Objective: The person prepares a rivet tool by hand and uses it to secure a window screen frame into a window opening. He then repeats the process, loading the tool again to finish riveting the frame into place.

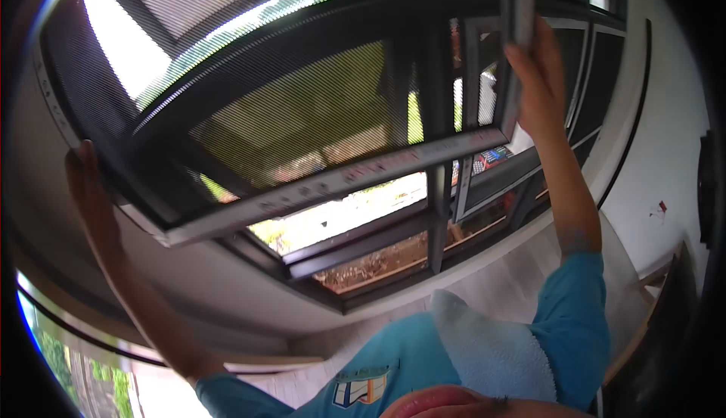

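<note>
A framed mesh screen with a pale, marked frame (340,185) is held up, tilted, in front of a dark window frame. My right hand (538,77) is closed around the screen's right side bar, fingers wrapped on its edge. At the screen's lower left, my left hand (91,183) grips the side bar, its fingers partly hidden behind the edge. Through the mesh (302,115) the dark window bars and greenery outside show.
The dark window frame (436,221) stands behind the screen, with glass panels at the right. A white wall (658,153) is on the right. Pale floor (484,267) lies below. A dark piece with a wooden edge (654,327) stands at lower right.
</note>
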`<state>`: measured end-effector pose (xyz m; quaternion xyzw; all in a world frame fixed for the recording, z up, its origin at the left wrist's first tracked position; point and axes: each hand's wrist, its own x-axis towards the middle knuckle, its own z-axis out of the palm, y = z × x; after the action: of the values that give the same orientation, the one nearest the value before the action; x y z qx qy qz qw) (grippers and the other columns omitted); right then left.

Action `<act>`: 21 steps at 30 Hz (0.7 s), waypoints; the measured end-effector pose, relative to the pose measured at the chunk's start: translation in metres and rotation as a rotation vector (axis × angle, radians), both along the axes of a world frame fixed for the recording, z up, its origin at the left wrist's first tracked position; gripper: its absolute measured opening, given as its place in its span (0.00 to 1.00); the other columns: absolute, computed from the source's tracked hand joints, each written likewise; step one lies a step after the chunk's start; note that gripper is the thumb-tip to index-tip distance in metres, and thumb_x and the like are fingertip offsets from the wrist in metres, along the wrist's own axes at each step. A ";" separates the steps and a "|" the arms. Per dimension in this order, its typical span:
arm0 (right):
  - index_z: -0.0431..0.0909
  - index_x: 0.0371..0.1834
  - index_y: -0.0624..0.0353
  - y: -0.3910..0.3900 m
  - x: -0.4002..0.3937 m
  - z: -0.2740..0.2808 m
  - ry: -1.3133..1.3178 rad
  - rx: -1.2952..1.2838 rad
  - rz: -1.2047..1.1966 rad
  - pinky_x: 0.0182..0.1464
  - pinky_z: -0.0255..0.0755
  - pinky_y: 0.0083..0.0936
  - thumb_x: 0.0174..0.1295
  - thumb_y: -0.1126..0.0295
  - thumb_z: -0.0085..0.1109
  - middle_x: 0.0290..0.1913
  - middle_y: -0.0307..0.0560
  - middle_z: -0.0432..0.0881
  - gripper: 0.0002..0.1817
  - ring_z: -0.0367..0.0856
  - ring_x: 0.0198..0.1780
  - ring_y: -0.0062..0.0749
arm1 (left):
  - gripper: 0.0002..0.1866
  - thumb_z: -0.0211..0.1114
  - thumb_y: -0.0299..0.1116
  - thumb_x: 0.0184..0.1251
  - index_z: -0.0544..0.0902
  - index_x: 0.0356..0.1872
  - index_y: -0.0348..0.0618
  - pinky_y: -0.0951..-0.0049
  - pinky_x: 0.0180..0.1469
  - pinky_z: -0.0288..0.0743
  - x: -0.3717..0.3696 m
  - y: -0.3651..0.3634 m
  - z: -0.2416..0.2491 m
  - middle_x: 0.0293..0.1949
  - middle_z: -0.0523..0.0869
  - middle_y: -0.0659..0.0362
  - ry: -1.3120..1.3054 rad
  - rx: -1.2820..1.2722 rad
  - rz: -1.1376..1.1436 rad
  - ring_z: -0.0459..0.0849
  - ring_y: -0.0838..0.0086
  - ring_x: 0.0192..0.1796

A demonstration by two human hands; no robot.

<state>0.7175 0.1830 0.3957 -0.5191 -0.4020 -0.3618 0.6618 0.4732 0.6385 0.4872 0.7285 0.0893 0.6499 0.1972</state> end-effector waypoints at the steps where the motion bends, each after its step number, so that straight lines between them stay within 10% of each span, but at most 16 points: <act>1: 0.59 0.67 0.63 -0.001 -0.009 -0.042 0.111 0.095 -0.027 0.59 0.63 0.21 0.63 0.70 0.58 0.57 0.46 0.72 0.30 0.71 0.56 0.24 | 0.25 0.53 0.49 0.73 0.72 0.55 0.35 0.75 0.55 0.64 -0.004 0.000 -0.028 0.44 0.77 0.53 -0.036 -0.006 0.050 0.74 0.70 0.48; 5: 0.59 0.67 0.64 -0.008 -0.045 -0.141 0.279 0.000 -0.176 0.63 0.54 0.22 0.66 0.67 0.54 0.59 0.46 0.69 0.28 0.65 0.60 0.27 | 0.24 0.58 0.31 0.71 0.62 0.62 0.32 0.72 0.60 0.61 0.001 -0.030 -0.149 0.53 0.73 0.53 -0.129 -0.113 -0.197 0.70 0.72 0.55; 8: 0.61 0.65 0.65 0.004 -0.049 -0.176 0.408 0.093 -0.208 0.62 0.54 0.22 0.66 0.68 0.54 0.57 0.46 0.69 0.26 0.66 0.57 0.27 | 0.27 0.63 0.38 0.68 0.62 0.59 0.33 0.73 0.57 0.64 0.021 -0.015 -0.234 0.52 0.71 0.53 -0.175 -0.203 -0.278 0.70 0.73 0.52; 21: 0.59 0.60 0.67 0.063 0.013 -0.229 0.227 -0.119 -0.341 0.59 0.62 0.28 0.67 0.67 0.56 0.55 0.52 0.69 0.24 0.69 0.55 0.33 | 0.27 0.73 0.34 0.54 0.75 0.54 0.33 0.66 0.47 0.74 0.034 0.012 -0.272 0.43 0.77 0.50 0.015 -0.278 0.044 0.79 0.63 0.43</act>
<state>0.7301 0.2457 0.1667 -0.6552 -0.2520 -0.3834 0.6002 0.5072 0.6504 0.2156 0.6969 0.1960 0.6299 0.2814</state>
